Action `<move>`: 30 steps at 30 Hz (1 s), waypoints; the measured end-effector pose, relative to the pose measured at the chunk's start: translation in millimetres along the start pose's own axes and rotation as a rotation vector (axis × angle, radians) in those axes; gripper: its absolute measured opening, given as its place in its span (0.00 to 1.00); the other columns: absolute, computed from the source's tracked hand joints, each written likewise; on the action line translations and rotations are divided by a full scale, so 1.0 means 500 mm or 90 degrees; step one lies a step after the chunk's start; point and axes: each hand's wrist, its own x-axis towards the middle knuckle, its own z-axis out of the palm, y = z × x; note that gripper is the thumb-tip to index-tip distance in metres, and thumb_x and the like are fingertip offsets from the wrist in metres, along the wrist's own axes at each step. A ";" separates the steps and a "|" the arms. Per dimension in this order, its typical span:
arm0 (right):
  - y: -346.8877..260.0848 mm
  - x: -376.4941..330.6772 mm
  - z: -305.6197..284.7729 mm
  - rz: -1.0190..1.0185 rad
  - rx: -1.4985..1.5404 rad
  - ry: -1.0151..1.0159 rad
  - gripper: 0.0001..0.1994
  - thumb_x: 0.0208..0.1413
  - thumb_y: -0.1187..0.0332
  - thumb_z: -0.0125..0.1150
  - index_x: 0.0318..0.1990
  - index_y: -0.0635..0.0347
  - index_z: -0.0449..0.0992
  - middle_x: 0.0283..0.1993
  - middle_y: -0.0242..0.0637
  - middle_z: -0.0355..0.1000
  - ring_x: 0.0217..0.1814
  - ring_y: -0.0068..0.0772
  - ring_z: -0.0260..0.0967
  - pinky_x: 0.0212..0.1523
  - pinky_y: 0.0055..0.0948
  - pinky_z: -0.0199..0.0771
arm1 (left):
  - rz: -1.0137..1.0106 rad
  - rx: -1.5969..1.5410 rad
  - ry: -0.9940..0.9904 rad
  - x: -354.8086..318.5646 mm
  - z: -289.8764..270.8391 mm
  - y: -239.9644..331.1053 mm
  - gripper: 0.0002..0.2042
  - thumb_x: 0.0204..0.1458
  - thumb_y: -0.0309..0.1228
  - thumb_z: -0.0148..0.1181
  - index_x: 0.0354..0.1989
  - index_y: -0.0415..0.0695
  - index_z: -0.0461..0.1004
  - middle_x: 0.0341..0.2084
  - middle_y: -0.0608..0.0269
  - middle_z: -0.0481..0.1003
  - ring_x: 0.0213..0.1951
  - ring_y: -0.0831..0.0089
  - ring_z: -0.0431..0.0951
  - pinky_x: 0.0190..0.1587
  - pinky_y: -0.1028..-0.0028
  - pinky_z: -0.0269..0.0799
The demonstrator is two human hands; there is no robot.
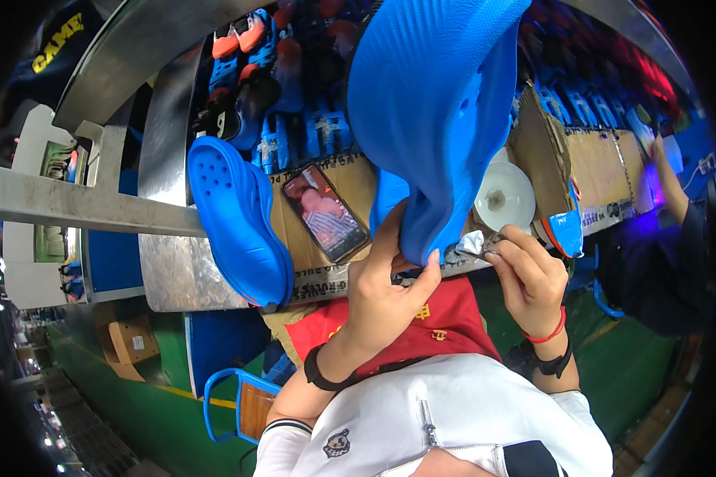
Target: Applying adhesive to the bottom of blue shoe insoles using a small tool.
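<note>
Blue clog (437, 111) raised close to the camera, gripped at its lower end by left hand (386, 290); right hand (529, 274) pinches what appears to be a small grey pad (473, 242) above the desk (175, 262)

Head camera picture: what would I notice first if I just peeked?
A big blue clog fills the top middle, held up by the left hand. The right hand pinches a small grey scrap at its edge. Another blue clog lies left, beside a lit phone.
</note>
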 end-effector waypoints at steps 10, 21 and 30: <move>-0.004 0.006 -0.005 -0.023 0.020 0.010 0.09 0.41 0.81 0.69 0.33 0.66 0.77 0.37 0.47 0.76 0.24 0.39 0.74 0.22 0.27 0.72 | 0.009 -0.001 0.010 0.001 0.004 -0.008 0.30 0.48 0.19 0.64 0.61 0.29 0.61 0.34 0.47 0.79 0.35 0.64 0.84 0.38 0.71 0.81; -0.006 0.003 -0.001 -0.043 0.021 -0.022 0.10 0.41 0.80 0.70 0.33 0.65 0.77 0.38 0.47 0.76 0.24 0.38 0.75 0.22 0.27 0.73 | 0.035 0.026 0.019 0.003 0.005 -0.005 0.30 0.47 0.20 0.65 0.61 0.31 0.62 0.33 0.47 0.79 0.33 0.64 0.84 0.37 0.71 0.81; -0.008 0.003 0.001 -0.041 0.026 -0.029 0.10 0.41 0.79 0.70 0.32 0.65 0.78 0.38 0.47 0.76 0.25 0.39 0.75 0.22 0.27 0.74 | 0.054 0.033 0.023 0.004 0.006 -0.004 0.29 0.48 0.20 0.64 0.60 0.31 0.62 0.32 0.48 0.79 0.33 0.64 0.84 0.36 0.71 0.81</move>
